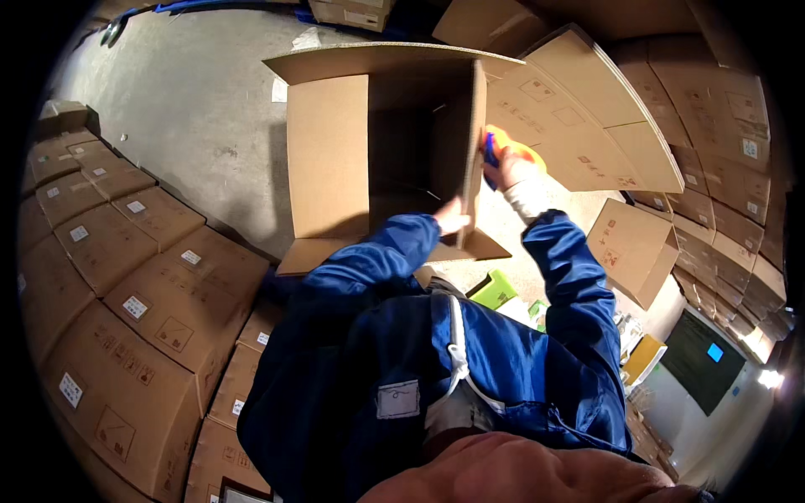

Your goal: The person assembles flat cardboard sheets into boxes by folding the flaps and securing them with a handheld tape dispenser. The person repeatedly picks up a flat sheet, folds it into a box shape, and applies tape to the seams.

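holding a flap of the open, empty-looking cardboard box (335, 159) on the floor, the left hand (451, 218) pinches it while the right hand (507, 172) grips an orange-blue tape dispenser (503, 151); sealing looks barely begun.

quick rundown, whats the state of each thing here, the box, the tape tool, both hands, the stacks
large cardboard box: on its side, flaps open, inside looks empty
tape dispenser: orange and blue, gripped, against the box's right wall
right hand: closed on the tape dispenser
left hand: pressed on the box's lower edge
stacked cartons: closed, labelled
flat cardboard sheets: folded flat, leaning
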The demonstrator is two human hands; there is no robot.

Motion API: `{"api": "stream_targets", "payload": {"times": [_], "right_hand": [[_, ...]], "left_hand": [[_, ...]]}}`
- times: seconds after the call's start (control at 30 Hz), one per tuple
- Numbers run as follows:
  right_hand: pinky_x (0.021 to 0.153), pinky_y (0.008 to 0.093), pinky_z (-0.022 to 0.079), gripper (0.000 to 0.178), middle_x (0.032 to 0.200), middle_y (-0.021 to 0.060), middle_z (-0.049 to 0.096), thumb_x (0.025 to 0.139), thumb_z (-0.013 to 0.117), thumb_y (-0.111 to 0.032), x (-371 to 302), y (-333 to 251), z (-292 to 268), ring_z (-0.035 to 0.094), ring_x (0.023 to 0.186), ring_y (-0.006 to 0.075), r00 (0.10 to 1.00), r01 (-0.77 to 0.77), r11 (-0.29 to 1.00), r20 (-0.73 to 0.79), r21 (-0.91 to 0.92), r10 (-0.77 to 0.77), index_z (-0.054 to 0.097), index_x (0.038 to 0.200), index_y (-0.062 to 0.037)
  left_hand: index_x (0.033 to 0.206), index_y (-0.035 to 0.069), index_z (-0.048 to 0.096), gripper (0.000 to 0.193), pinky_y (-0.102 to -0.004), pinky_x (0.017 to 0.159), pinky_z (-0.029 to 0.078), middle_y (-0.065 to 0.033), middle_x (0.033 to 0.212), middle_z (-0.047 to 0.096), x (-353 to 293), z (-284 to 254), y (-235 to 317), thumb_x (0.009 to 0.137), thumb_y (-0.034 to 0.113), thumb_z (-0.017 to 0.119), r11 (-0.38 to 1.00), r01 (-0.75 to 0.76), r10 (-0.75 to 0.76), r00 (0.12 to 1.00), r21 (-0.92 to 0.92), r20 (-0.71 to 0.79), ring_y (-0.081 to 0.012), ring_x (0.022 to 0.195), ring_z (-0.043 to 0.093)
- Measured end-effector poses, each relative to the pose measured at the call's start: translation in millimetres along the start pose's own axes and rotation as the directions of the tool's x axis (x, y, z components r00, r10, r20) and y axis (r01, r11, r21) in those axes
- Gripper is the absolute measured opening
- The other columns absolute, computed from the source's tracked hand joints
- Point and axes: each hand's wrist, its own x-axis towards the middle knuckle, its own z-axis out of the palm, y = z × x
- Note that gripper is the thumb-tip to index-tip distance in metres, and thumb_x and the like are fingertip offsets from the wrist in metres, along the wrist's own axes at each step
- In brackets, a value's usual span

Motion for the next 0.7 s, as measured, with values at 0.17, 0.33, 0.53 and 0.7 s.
{"api": "stream_targets", "payload": {"times": [0.17, 0.33, 0.53, 0.7], "right_hand": [[0.065, 0.0385, 0.048, 0.051, 0.078, 0.0198, 0.061, 0.072, 0.063, -0.044, -7, -4, 59, 0.061, 0.07, 0.0313, 0.999, 0.035, 0.981, -0.042, 0.191, -0.028, 0.053, 0.093, 0.0012], [0.065, 0.0341, 0.047, 0.049, 0.076, 0.0188, 0.06, 0.072, 0.065, -0.044, 0, -19, -15, 0.06, 0.07, 0.0264, 0.981, 0.171, 0.818, -0.172, 0.549, -0.089, 0.055, 0.089, 0.0019], [0.066, 0.0271, 0.045, 0.046, 0.08, 0.0088, 0.06, 0.076, 0.064, -0.039, 63, -21, -127, 0.055, 0.07, 0.0141, 0.805, 0.539, 0.441, -0.592, 0.718, -0.019, 0.054, 0.094, 0.0025], [0.067, 0.0271, 0.044, 0.049, 0.079, 0.0086, 0.06, 0.074, 0.065, -0.04, 175, -24, -135, 0.054, 0.071, 0.0143, 0.792, 0.55, 0.331, -0.604, 0.767, 0.083, 0.056, 0.094, 0.0038]], "left_hand": [[0.116, 0.0, 0.043, 0.043, -0.0296, 0.085, 0.042, -0.0098, 0.106, 0.055, -64, -63, 1, 0.076, 0.005, 0.056, 0.965, 0.259, -0.262, 0.949, -0.04, -0.173, -0.0178, 0.097, 0.053], [0.135, 0.0, 0.008, 0.081, -0.0395, 0.098, 0.031, -0.0304, 0.124, 0.037, -44, -65, -35, 0.076, 0.021, 0.06, 0.742, 0.571, -0.408, 0.801, 0.351, -0.439, -0.0358, 0.116, 0.04], [0.136, 0.008, 0.007, 0.079, -0.0515, 0.098, 0.025, -0.0189, 0.136, 0.023, -31, -54, -16, 0.077, 0.018, 0.059, 0.594, 0.67, -0.379, 0.722, 0.446, -0.58, -0.0362, 0.118, 0.036], [0.133, 0.012, 0.027, 0.053, -0.053, 0.102, 0.016, -0.0181, 0.138, 0.02, -44, -62, 56, 0.083, 0.017, 0.044, -0.088, 0.172, 0.188, 0.97, 0.981, -0.154, -0.0319, 0.127, 0.022]]}}
